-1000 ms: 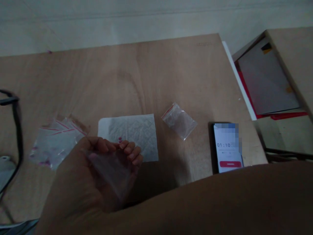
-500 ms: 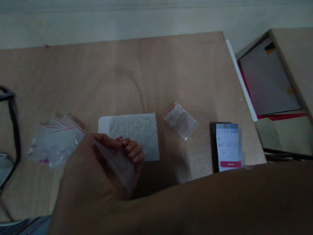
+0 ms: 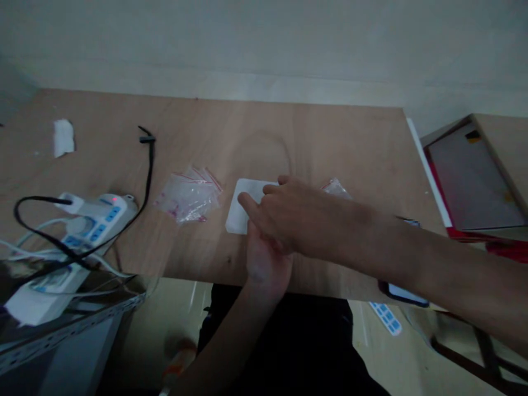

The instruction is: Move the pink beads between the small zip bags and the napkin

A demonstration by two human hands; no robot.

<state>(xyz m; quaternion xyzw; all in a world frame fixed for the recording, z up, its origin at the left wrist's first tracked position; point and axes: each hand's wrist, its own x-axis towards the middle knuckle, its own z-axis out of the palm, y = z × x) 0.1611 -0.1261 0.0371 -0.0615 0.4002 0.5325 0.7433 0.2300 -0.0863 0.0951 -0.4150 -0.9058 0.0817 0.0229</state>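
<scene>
My right hand [image 3: 276, 212] reaches in from the right and lies across my left hand [image 3: 270, 264], back upward. One finger of it points left and the others look bent; anything under them is hidden. My left hand comes up from below, its fingers covered by the right. Both are over a white round-cornered sheet [image 3: 236, 217] on the wooden table. To their left lies a pile of clear zip bags with red strips [image 3: 192, 195], with small pinkish bits in some. Another clear zip bag [image 3: 337, 188] shows partly behind my right forearm.
At the left, power strips [image 3: 97, 217] with plugs and a black cable [image 3: 150, 170] lie along the table. A scrap of white paper [image 3: 64, 137] is at the far left. A phone [image 3: 406, 294] sits partly under my right arm. An open box-like cabinet [image 3: 478, 176] stands at the right.
The view has drawn back and now takes in more of the table's left side. A translucent film seen at the hands earlier is hidden now, as is the crumpled tissue on the white sheet.
</scene>
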